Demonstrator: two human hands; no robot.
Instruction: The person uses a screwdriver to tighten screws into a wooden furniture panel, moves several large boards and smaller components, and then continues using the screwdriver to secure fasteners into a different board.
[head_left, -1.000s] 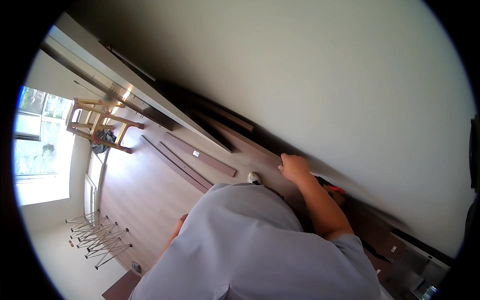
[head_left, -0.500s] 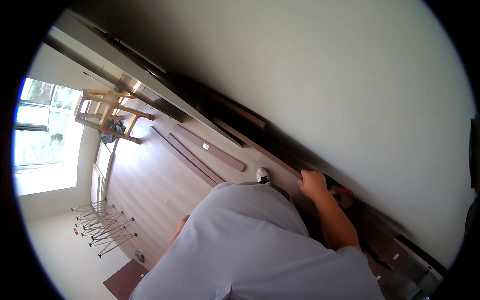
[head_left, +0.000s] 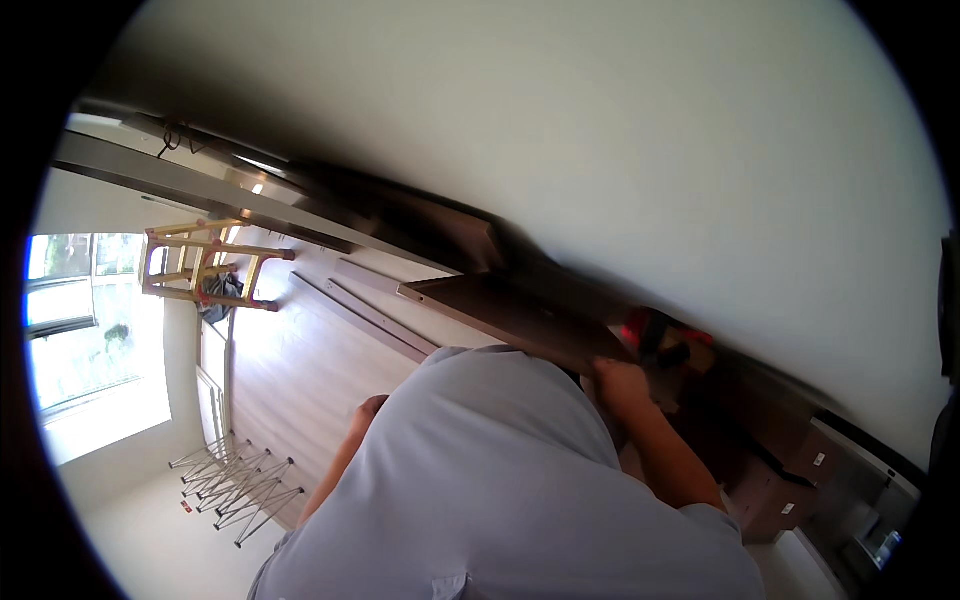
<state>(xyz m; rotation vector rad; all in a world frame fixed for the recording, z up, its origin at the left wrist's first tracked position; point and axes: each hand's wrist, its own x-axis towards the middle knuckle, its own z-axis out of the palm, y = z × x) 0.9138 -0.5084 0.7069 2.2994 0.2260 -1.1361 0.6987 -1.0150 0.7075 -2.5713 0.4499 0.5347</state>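
My right hand point(head_left: 618, 383) is closed around the near end of a long dark-brown wooden board point(head_left: 505, 315). The board runs away from the hand toward the upper left, its broad face partly showing. At the left side of my grey shirt, my left hand point(head_left: 372, 408) hangs low over the floor. Its fingers are mostly hidden, so I cannot see whether it holds anything. Just beyond the right hand lies a red-and-black object point(head_left: 655, 335), too blurred to name, beside a tan box-like thing point(head_left: 690, 360).
Loose brown planks point(head_left: 360, 315) lie on the wood floor point(head_left: 290, 370). A yellow stepladder point(head_left: 210, 265) stands near the window, and folding metal trestle legs point(head_left: 240, 490) are at the lower left. Brown panels point(head_left: 765, 495) stand at right. A pale wall point(head_left: 650, 160) fills the upper right.
The board in my right hand has tilted, so more of its face shows. The left hand has come further into view. The whole view has turned, and the red-and-black object shows more fully.
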